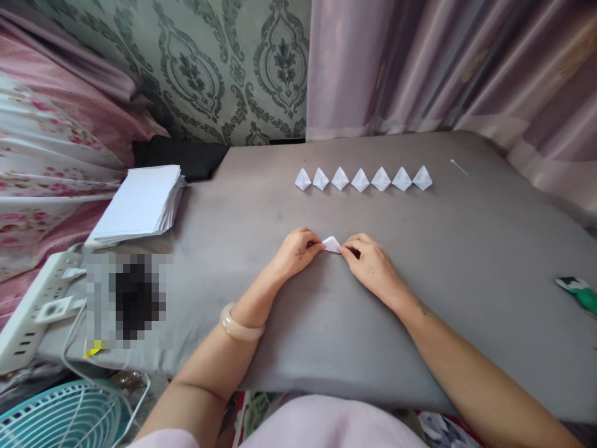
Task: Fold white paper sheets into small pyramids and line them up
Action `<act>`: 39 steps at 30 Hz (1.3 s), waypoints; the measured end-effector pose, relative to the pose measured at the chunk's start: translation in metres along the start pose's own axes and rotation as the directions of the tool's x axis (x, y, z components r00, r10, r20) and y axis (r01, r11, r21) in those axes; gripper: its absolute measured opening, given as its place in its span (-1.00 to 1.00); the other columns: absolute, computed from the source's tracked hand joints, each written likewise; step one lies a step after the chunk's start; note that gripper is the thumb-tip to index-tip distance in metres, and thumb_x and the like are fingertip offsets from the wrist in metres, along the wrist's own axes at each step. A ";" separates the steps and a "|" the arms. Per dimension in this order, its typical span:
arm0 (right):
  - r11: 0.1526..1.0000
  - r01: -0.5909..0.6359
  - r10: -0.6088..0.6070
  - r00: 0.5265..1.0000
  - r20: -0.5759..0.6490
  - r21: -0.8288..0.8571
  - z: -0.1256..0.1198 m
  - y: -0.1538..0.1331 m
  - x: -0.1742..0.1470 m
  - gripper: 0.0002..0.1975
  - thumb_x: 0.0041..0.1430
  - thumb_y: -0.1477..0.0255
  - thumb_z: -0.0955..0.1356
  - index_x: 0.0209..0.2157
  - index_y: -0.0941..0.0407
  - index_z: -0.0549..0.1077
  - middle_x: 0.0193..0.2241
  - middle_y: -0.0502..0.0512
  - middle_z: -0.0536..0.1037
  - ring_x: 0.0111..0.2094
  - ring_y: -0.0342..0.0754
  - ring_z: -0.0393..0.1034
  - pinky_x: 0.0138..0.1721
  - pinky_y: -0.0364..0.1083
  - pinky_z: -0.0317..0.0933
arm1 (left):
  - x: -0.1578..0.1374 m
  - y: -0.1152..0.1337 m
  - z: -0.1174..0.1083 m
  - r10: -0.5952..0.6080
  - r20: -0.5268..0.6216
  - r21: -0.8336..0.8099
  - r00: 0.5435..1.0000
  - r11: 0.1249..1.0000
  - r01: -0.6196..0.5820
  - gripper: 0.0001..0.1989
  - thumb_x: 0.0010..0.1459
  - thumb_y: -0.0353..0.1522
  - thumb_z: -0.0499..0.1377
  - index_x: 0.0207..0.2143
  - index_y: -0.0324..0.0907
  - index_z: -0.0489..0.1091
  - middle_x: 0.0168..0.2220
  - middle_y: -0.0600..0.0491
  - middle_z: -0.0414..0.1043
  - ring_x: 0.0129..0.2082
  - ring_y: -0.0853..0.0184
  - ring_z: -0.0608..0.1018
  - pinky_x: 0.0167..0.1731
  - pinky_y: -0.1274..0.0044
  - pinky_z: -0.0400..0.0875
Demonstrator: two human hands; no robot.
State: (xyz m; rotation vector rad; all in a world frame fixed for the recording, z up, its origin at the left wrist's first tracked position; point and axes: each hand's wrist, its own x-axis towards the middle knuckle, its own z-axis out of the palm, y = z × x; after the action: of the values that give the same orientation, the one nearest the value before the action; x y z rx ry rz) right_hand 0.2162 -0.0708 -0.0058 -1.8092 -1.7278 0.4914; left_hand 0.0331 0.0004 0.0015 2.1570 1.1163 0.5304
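Note:
Between my two hands is a small piece of folded white paper [332, 244], shaped like a low triangle with its point away from me. My left hand [298, 252] pinches its left corner between thumb and fingers. At the right corner, the fingertips of my right hand [368, 260] grip it in the same way. Both hands are low over the grey cloth of the table [224, 274]. Beyond them stands a row of several folded white paper pieces [360, 180], each pointed at the top. The fingers partly hide the corners of the held paper.
A stack of white paper [135, 202] lies at the left, before a black folded item [181, 157]. A power strip [32, 311] with plugs is at the left edge, above a blue fan [65, 414]. A green object [581, 292] lies far right, a thin white stick [459, 167] farther back.

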 end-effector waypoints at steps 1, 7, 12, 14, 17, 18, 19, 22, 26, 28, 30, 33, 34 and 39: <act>1.000 -0.003 0.003 1.000 -0.022 -0.013 0.002 0.000 0.000 -0.81 0.20 0.35 0.30 -0.40 0.08 0.52 -0.26 0.08 0.52 -0.29 -0.06 0.43 -0.22 -0.05 0.24 | 0.000 0.001 0.001 -0.021 -0.014 -0.003 1.000 1.000 0.021 -0.86 0.16 -0.34 0.17 -0.37 -0.22 0.49 -0.32 -0.01 0.44 -0.36 0.35 0.47 -0.26 0.51 0.38; 0.992 0.008 -0.023 0.993 -0.117 -0.128 0.013 0.000 0.002 -0.83 0.18 0.36 0.30 -0.47 0.09 0.41 -0.33 0.11 0.46 -0.40 -0.06 0.37 -0.31 -0.04 0.21 | 0.000 0.004 0.009 -0.059 -0.077 0.046 0.995 0.997 0.062 -0.90 0.13 -0.36 0.18 -0.40 -0.22 0.43 -0.30 -0.02 0.38 -0.35 0.33 0.45 -0.21 0.43 0.40; 0.976 -0.006 -0.021 0.992 -0.121 -0.220 0.014 -0.002 0.003 -0.84 0.18 0.35 0.30 -0.45 0.09 0.37 -0.34 0.12 0.43 -0.38 -0.04 0.34 -0.33 -0.05 0.18 | -0.001 0.003 0.013 -0.081 -0.112 0.059 0.990 0.994 0.088 -0.92 0.12 -0.37 0.19 -0.35 -0.21 0.39 -0.25 -0.03 0.35 -0.31 0.31 0.45 -0.18 0.40 0.41; 0.969 -0.008 -0.024 0.992 -0.123 -0.249 0.014 -0.003 0.003 -0.84 0.19 0.34 0.30 -0.44 0.09 0.36 -0.34 0.12 0.42 -0.38 -0.03 0.34 -0.34 -0.05 0.17 | -0.001 0.003 0.014 -0.088 -0.120 0.061 0.989 0.994 0.096 -0.89 0.14 -0.37 0.19 -0.27 -0.20 0.38 -0.20 -0.05 0.33 -0.27 0.30 0.45 -0.16 0.39 0.41; 0.962 -0.007 -0.029 0.992 -0.125 -0.274 0.015 -0.002 0.002 -0.85 0.20 0.34 0.30 -0.42 0.10 0.36 -0.34 0.13 0.42 -0.38 -0.02 0.34 -0.33 -0.05 0.17 | -0.002 0.004 0.016 -0.116 -0.100 0.048 0.988 0.991 0.121 -0.88 0.16 -0.37 0.16 -0.23 -0.19 0.38 -0.15 -0.06 0.30 -0.23 0.30 0.44 -0.12 0.38 0.40; 0.961 -0.002 -0.035 0.991 -0.127 -0.277 0.016 -0.002 0.002 -0.85 0.20 0.34 0.30 -0.41 0.10 0.36 -0.33 0.14 0.42 -0.37 -0.02 0.34 -0.33 -0.05 0.18 | -0.002 0.004 0.016 -0.122 -0.092 0.042 0.988 0.991 0.126 -0.89 0.17 -0.36 0.16 -0.25 -0.19 0.38 -0.16 -0.06 0.29 -0.22 0.30 0.43 -0.12 0.37 0.39; 0.961 0.005 -0.043 0.990 -0.131 -0.276 0.017 -0.002 0.001 -0.86 0.20 0.35 0.30 -0.40 0.10 0.37 -0.32 0.14 0.42 -0.36 -0.01 0.35 -0.32 -0.05 0.18 | -0.001 0.004 0.017 -0.125 -0.086 0.034 0.988 0.991 0.129 -0.89 0.16 -0.35 0.16 -0.27 -0.19 0.39 -0.16 -0.06 0.29 -0.21 0.29 0.42 -0.11 0.37 0.39; 0.965 0.027 -0.068 0.987 -0.148 -0.260 0.018 0.000 0.000 -0.88 0.21 0.36 0.29 -0.33 0.10 0.40 -0.29 0.16 0.43 -0.33 0.00 0.36 -0.30 -0.05 0.19 | 0.001 0.003 0.017 -0.130 -0.069 -0.005 0.989 0.991 0.130 -0.87 0.11 -0.33 0.22 -0.31 -0.21 0.40 -0.18 -0.05 0.28 -0.21 0.29 0.40 -0.13 0.39 0.38; 0.980 0.043 -0.067 0.991 -0.117 -0.195 0.016 0.002 0.000 -0.82 0.24 0.37 0.27 -0.17 0.10 0.45 -0.20 0.18 0.45 -0.25 0.02 0.40 -0.24 -0.04 0.23 | 0.004 0.001 0.016 -0.129 -0.062 -0.080 0.990 0.989 0.124 -0.87 0.07 -0.35 0.25 -0.36 -0.23 0.40 -0.21 -0.03 0.30 -0.24 0.32 0.39 -0.15 0.43 0.35; 0.989 0.054 -0.067 0.994 -0.089 -0.141 0.015 0.004 0.001 -0.79 0.24 0.38 0.26 -0.15 0.08 0.46 -0.19 0.17 0.46 -0.27 -0.01 0.40 -0.25 -0.05 0.23 | 0.004 0.000 0.015 -0.113 -0.063 -0.110 0.992 0.988 0.106 -0.88 0.07 -0.35 0.25 -0.38 -0.23 0.41 -0.25 -0.01 0.32 -0.28 0.35 0.39 -0.18 0.47 0.34; 0.995 0.055 -0.060 0.996 -0.065 -0.078 0.015 0.007 0.002 -0.80 0.24 0.38 0.26 -0.19 0.07 0.48 -0.21 0.14 0.46 -0.33 -0.06 0.39 -0.28 -0.07 0.24 | 0.005 -0.001 0.013 -0.089 -0.058 -0.128 0.994 0.988 0.081 -0.89 0.06 -0.35 0.26 -0.41 -0.23 0.42 -0.30 0.02 0.33 -0.32 0.37 0.38 -0.23 0.50 0.32; 0.999 0.045 -0.044 0.998 -0.051 0.026 0.013 0.009 0.004 -0.84 0.20 0.37 0.27 -0.29 0.08 0.48 -0.25 0.10 0.46 -0.35 -0.10 0.37 -0.25 -0.07 0.25 | 0.005 -0.002 0.011 -0.081 -0.028 -0.156 0.996 0.985 0.075 -0.84 0.07 -0.30 0.25 -0.44 -0.22 0.42 -0.42 0.08 0.34 -0.42 0.41 0.36 -0.35 0.55 0.27; 0.997 0.043 -0.039 0.998 -0.054 0.063 0.012 0.010 0.005 -0.85 0.19 0.37 0.28 -0.31 0.09 0.47 -0.26 0.10 0.47 -0.34 -0.10 0.37 -0.23 -0.07 0.25 | 0.005 -0.003 0.011 -0.086 -0.011 -0.179 0.996 0.980 0.082 -0.82 0.08 -0.27 0.24 -0.44 -0.22 0.42 -0.47 0.10 0.33 -0.46 0.42 0.34 -0.40 0.57 0.24; 0.929 -0.050 0.055 0.998 -0.002 0.366 0.002 0.005 0.008 -0.81 0.15 0.30 0.28 -0.34 0.10 0.44 -0.39 0.04 0.52 -0.37 -0.09 0.37 -0.29 -0.09 0.23 | 0.005 -0.001 0.016 -0.067 0.043 -0.520 0.997 0.851 0.080 -0.65 0.05 -0.17 0.26 -0.22 -0.24 0.38 -0.45 0.11 0.41 -0.49 0.45 0.38 -0.46 0.61 0.23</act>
State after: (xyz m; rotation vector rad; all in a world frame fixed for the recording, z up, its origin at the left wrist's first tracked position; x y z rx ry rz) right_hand 0.2195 -0.0622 -0.0089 -1.5874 -1.4650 0.7677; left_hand 0.0450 -0.0009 -0.0103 1.6348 0.9056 0.6820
